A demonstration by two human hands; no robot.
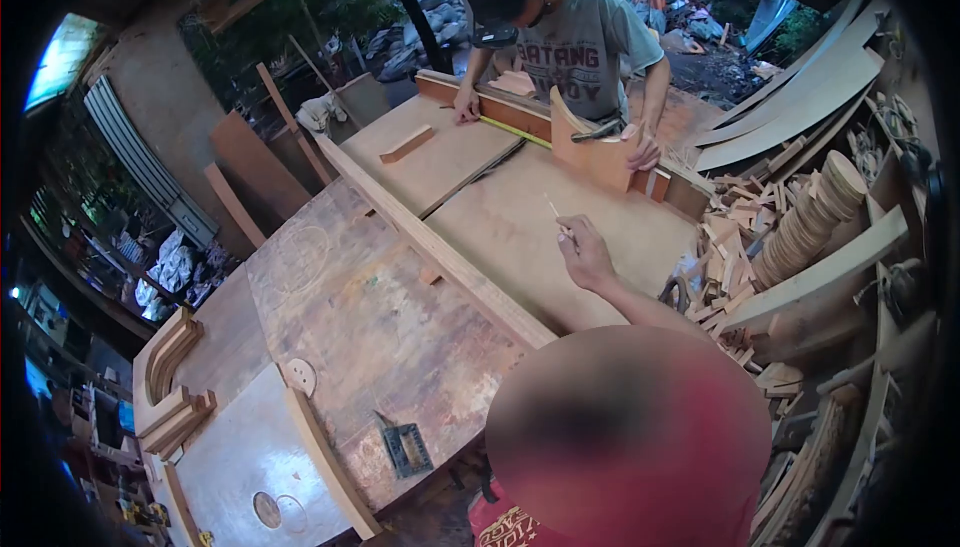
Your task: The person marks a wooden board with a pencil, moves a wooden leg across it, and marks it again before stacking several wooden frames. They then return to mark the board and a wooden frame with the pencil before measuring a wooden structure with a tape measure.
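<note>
Neither of my own hands shows in the head view. A co-worker in a red shirt (720, 447), head blurred, is close at the bottom; this person's hand (588, 255) holds a thin pencil-like stick (552, 209) above a large light wooden panel (590, 217). Across the table, a person in a grey shirt (590, 47) bends over the panel's far edge. One hand of that person is by the end of a yellow measuring tape (515, 129), the other on a curved-topped wooden piece (592, 155).
A long wooden strip (430, 237) crosses the worktable (370, 317). A black-framed tool (405, 449) lies near the front edge. Curved wooden parts (170, 367) sit at left. A small wood block (407, 144) rests on the panel. Offcuts (730, 247) are piled at right.
</note>
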